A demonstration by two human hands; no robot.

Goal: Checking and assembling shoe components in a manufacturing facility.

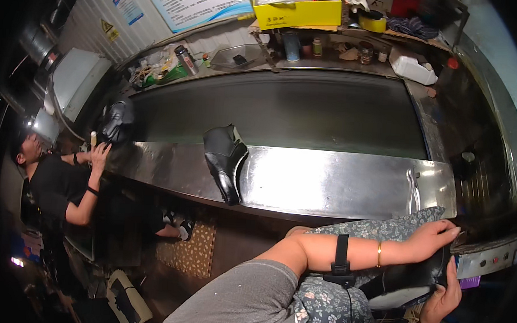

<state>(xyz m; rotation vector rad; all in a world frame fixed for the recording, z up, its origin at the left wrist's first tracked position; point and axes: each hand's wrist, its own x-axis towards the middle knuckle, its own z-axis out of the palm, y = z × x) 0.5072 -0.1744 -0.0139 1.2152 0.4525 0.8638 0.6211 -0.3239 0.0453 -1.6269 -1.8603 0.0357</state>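
Observation:
At the lower right, a black leather piece (pixel 417 270) with a pale inner side is held between my two hands. My left hand (pixel 432 241) lies over its upper end, fingers bent down at its far edge. From below, my right hand (pixel 443 295) grips its right side, thumb and fingers against it. Much of the piece is behind my left forearm and hand, so its full shape is hidden. A similar black leather piece (pixel 223 159), curved like a shoe upper, rests on the metal ledge (pixel 304 184) and overlaps the dark belt (pixel 273 109).
On the left, a seated co-worker (pixel 64 180) holds a pale-handled tool (pixel 93 137) near another black piece (pixel 118 122). Beyond the belt, a shelf bears a yellow box (pixel 298 14), a white jug (pixel 413 69) and a thermos (pixel 186 60). A control panel (pixel 493 260) is beside my hands.

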